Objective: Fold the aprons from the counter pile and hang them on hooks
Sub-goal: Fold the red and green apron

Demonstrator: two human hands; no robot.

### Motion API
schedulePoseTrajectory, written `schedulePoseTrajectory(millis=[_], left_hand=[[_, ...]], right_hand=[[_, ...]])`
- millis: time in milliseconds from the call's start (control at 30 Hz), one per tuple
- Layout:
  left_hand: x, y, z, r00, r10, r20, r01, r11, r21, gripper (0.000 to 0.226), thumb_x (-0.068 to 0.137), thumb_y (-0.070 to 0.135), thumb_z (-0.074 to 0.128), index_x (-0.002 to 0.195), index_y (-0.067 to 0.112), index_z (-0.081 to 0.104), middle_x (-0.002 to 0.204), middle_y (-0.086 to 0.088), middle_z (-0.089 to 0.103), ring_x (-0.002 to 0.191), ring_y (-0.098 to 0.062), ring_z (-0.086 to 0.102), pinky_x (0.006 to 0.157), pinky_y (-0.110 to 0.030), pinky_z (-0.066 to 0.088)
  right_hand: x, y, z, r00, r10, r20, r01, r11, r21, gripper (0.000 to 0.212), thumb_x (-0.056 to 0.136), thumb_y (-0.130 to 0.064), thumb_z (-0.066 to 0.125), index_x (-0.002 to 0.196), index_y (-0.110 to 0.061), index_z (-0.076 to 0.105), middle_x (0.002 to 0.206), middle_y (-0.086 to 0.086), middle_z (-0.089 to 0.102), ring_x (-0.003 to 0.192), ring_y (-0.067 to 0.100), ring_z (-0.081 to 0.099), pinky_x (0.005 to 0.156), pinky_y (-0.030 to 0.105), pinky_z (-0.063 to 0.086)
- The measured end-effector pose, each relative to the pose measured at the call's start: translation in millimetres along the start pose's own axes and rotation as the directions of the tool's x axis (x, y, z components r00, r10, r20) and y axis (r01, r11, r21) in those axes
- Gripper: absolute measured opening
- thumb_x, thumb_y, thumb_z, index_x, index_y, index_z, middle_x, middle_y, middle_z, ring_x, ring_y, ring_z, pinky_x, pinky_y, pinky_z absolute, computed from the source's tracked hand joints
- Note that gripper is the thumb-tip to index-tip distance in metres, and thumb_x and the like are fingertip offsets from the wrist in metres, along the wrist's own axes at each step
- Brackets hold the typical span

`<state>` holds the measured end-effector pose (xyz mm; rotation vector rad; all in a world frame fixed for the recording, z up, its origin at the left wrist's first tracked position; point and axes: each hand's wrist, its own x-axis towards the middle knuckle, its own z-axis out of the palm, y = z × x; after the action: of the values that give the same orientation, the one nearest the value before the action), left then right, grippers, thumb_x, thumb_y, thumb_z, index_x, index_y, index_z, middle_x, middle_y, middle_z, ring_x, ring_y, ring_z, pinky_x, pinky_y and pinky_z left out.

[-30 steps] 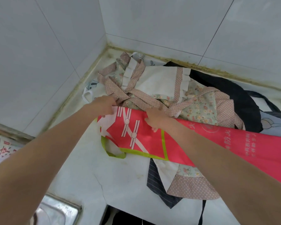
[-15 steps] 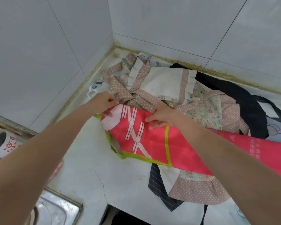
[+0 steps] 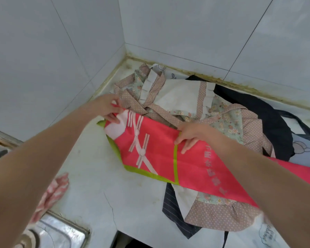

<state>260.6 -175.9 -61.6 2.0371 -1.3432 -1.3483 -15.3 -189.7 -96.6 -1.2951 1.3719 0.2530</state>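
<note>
apron pile (image 3: 227,122) on worktop (image 3: 89,176), in the wall corner. top apron (image 3: 159,154) lies across pile's front. sink (image 3: 57,233) front-left of the pile.

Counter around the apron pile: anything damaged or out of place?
Yes. A thin crack runs across the white counter below the red apron, toward the sink. The back wall joint looks stained yellow-brown.

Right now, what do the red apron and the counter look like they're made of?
Red apron: seemingly thin, smooth synthetic fabric with a slight sheen, lying in flat, crisp folds, green edging. Counter: looks like pale stone or marble, faintly mottled, with a thin crack.
</note>
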Motion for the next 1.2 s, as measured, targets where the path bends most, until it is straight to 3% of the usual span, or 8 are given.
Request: schedulePoseTrajectory(millis=[67, 167, 267, 467, 600, 767, 933, 1200], left_hand=[[12.2, 27.5, -10.9, 0.961, 0.187, -0.204, -0.163, 0.978, 0.128, 0.018, 0.089, 0.005, 0.061, 0.076, 0.013, 0.052, 0.081, -0.017, 0.056, 0.047, -0.007, 0.064, 0.044, -0.016, 0.049], [24.6, 82.3, -14.7, 0.711, 0.431, -0.555, -0.33, 0.902, 0.278, 0.018, 0.087, 0.011, 0.063, 0.103, 0.006, 0.06, 0.107, -0.017, 0.063, 0.092, -0.022, 0.065, 0.079, -0.025, 0.047], [26.8, 120.8, 0.9, 0.598, 0.553, -0.58, -0.544, 0.812, 0.213, 0.038, 0.089, 0.006, 0.054, 0.126, 0.003, 0.046, 0.128, -0.013, 0.051, 0.107, -0.023, 0.058, 0.082, -0.011, 0.043], [20.5, 70.3, 87.3, 0.782, 0.577, -0.235, -0.487, 0.802, 0.346, 0.037, 0.086, 0.003, 0.053, 0.123, 0.009, 0.053, 0.123, -0.011, 0.054, 0.113, -0.024, 0.052, 0.095, -0.027, 0.036], [11.2, 18.2, 143.1, 0.974, 0.21, 0.081, -0.225, 0.925, 0.307, 0.008, 0.092, 0.01, 0.053, 0.1, 0.009, 0.052, 0.095, -0.012, 0.061, 0.089, -0.026, 0.062, 0.085, -0.042, 0.051], [-12.0, 10.2, 166.8, 0.91, -0.173, 0.378, 0.24, 0.96, -0.14, 0.024, 0.095, 0.015, 0.054, 0.081, -0.004, 0.055, 0.068, -0.018, 0.063, 0.05, -0.014, 0.065, 0.055, -0.023, 0.057], [-31.1, 5.1, 174.3, 0.739, -0.146, 0.658, 0.286, 0.952, -0.11, 0.027, 0.094, 0.01, 0.056, 0.108, -0.012, 0.06, 0.091, -0.02, 0.069, 0.072, -0.014, 0.071, 0.065, -0.016, 0.056], [-56.3, -0.4, 204.6, 0.884, -0.101, 0.457, 0.296, 0.877, -0.379, 0.014, 0.088, -0.003, 0.058, 0.075, 0.0, 0.055, 0.077, -0.012, 0.061, 0.05, -0.004, 0.065, 0.05, -0.011, 0.051]], right_hand=[[-7.2, -5.6, -11.0, 0.998, -0.052, -0.02, 0.054, 0.992, 0.117, 0.067, 0.087, 0.004, 0.062, 0.145, -0.007, 0.03, 0.153, 0.019, 0.022, 0.053, 0.02, 0.069, 0.052, 0.022, 0.057], [-14.1, -26.1, -28.2, 0.994, -0.102, -0.041, 0.11, 0.893, 0.436, 0.025, 0.086, 0.01, 0.059, 0.11, 0.006, 0.056, 0.122, 0.021, 0.055, 0.057, 0.022, 0.069, 0.051, 0.023, 0.057], [-9.7, -47.3, -44.1, 0.973, -0.117, -0.199, 0.223, 0.7, 0.678, 0.012, 0.085, 0.017, 0.054, 0.081, 0.006, 0.056, 0.088, 0.019, 0.059, 0.06, 0.028, 0.065, 0.047, 0.028, 0.056], [21.9, -45.8, -67.7, 0.916, -0.072, -0.395, 0.362, 0.572, 0.736, 0.018, 0.087, 0.014, 0.05, 0.08, -0.002, 0.052, 0.082, 0.013, 0.055, 0.071, 0.022, 0.058, 0.072, 0.031, 0.059], [22.8, -12.4, -63.1, 0.817, 0.017, -0.576, 0.409, 0.687, 0.601, 0.03, 0.09, 0.007, 0.049, 0.108, -0.013, 0.035, 0.082, 0.006, 0.047, 0.06, 0.018, 0.053, 0.055, 0.025, 0.052], [-15.1, 60.6, -56.4, 0.8, -0.055, -0.597, 0.156, 0.98, 0.12, 0.02, 0.086, 0.004, 0.052, 0.069, -0.003, 0.06, 0.063, 0.011, 0.055, 0.058, 0.021, 0.054, 0.059, 0.028, 0.049], [-43.8, 123.1, -29.7, 0.861, 0.057, -0.506, -0.076, 0.997, -0.016, 0.025, 0.091, -0.016, 0.058, 0.069, -0.006, 0.059, 0.067, 0.008, 0.054, 0.069, 0.02, 0.053, 0.068, 0.03, 0.042], [-53.0, 149.6, 12.5, 0.805, 0.173, -0.568, -0.057, 0.975, 0.216, 0.049, 0.084, -0.027, 0.069, 0.121, 0.001, 0.055, 0.109, 0.013, 0.059, 0.094, 0.025, 0.056, 0.073, 0.03, 0.047]])
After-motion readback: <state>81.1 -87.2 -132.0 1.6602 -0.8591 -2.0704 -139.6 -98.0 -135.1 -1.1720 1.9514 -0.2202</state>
